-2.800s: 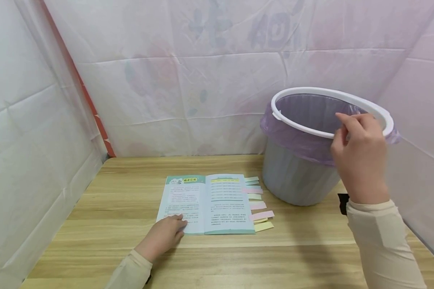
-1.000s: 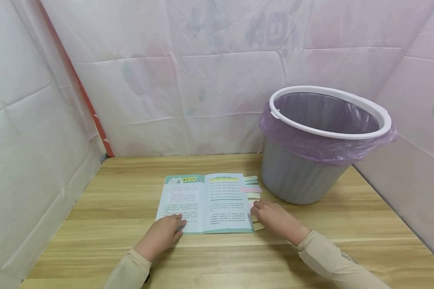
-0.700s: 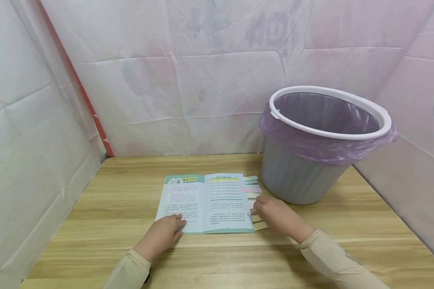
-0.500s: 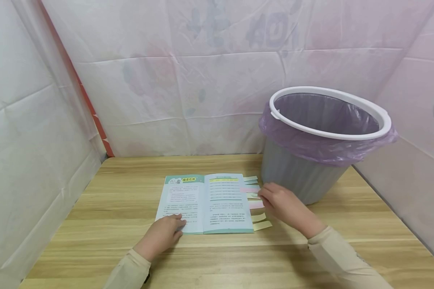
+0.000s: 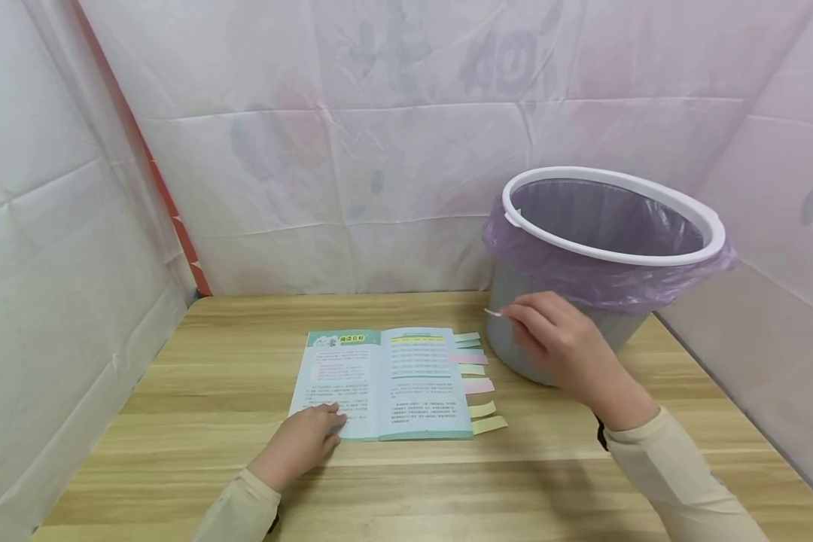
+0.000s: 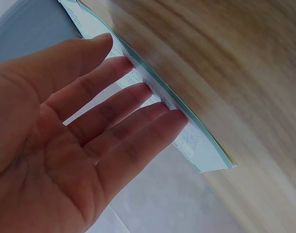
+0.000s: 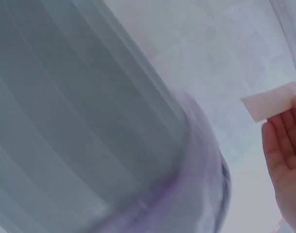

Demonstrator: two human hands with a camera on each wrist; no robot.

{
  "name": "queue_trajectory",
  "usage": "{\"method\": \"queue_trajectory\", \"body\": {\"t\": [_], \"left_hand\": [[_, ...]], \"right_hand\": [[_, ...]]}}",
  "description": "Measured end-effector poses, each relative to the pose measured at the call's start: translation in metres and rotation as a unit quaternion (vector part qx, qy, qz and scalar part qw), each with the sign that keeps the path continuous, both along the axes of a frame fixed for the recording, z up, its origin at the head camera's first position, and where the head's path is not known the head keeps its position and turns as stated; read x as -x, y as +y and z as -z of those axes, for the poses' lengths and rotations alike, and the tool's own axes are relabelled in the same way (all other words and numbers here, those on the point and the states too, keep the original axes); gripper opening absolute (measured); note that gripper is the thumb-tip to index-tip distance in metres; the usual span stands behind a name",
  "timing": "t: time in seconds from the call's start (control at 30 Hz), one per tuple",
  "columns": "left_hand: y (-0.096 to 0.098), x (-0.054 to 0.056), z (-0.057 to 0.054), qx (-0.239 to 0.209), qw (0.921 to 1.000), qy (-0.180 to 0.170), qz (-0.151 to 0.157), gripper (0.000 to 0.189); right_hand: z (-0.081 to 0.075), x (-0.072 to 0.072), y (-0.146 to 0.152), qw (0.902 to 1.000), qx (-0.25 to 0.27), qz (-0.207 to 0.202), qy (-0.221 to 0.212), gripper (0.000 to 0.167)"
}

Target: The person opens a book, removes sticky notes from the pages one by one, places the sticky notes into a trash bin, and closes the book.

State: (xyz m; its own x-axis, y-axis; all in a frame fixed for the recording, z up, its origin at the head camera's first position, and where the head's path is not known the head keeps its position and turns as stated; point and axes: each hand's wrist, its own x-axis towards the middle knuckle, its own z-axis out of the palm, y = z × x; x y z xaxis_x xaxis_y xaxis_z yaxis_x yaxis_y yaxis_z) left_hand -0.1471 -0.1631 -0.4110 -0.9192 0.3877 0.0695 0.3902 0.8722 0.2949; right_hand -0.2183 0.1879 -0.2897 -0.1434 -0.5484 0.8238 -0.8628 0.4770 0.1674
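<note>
An open booklet (image 5: 415, 384) lies flat on the table, with several coloured sticky tabs (image 5: 478, 386) sticking out past its right edge. On the lower left page rests my left hand (image 5: 306, 444); in the left wrist view its fingers (image 6: 133, 141) stretch, slightly bent, onto the page near the bottom edge. My right hand (image 5: 569, 350) is raised in front of the bin (image 5: 525, 301), pinching a small pale sticky tab (image 5: 492, 312). In the right wrist view that tab (image 7: 271, 101) sits between thumb and fingers, beside the bin's ribbed wall.
The grey bin stands at the back right, with a white ring rim (image 5: 613, 178) over a purple plastic liner (image 5: 549, 260). White printed sheeting (image 5: 406, 165) hangs behind the wooden table (image 5: 196, 406) and on both sides.
My right hand went from over the bin to the tabs at the booklet's right edge, then rose up and right towards the bin, pinching a sticky tab. My left hand stayed in place.
</note>
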Motion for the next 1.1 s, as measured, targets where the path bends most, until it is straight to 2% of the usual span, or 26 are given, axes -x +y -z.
{"method": "queue_trajectory", "body": {"t": [0.17,0.33,0.5,0.63,0.83,1.1], "left_hand": [[0.000,0.000,0.001,-0.001,1.0000,0.001,-0.003,0.027],[-0.001,0.000,0.002,-0.001,1.0000,-0.001,-0.004,0.028],[0.000,0.000,0.003,0.004,1.0000,0.005,0.001,0.028],[0.000,0.000,0.003,0.003,1.0000,0.006,0.001,0.028],[0.000,-0.001,0.003,0.002,1.0000,0.008,0.001,0.028],[0.000,-0.001,0.001,0.001,1.0000,0.008,0.000,0.028]], "right_hand": [[-0.030,-0.003,-0.002,0.9969,0.059,0.002,0.052,0.024],[-0.056,-0.003,0.004,0.9892,0.100,0.046,0.098,0.011],[-0.071,0.005,0.021,0.9810,0.127,0.093,0.113,0.013],[-0.076,0.014,0.042,0.9790,0.119,0.141,0.087,0.010],[-0.083,0.021,0.067,0.9777,0.053,0.202,0.025,0.014],[-0.085,0.024,0.077,0.9753,0.016,0.216,-0.043,0.013]]}}
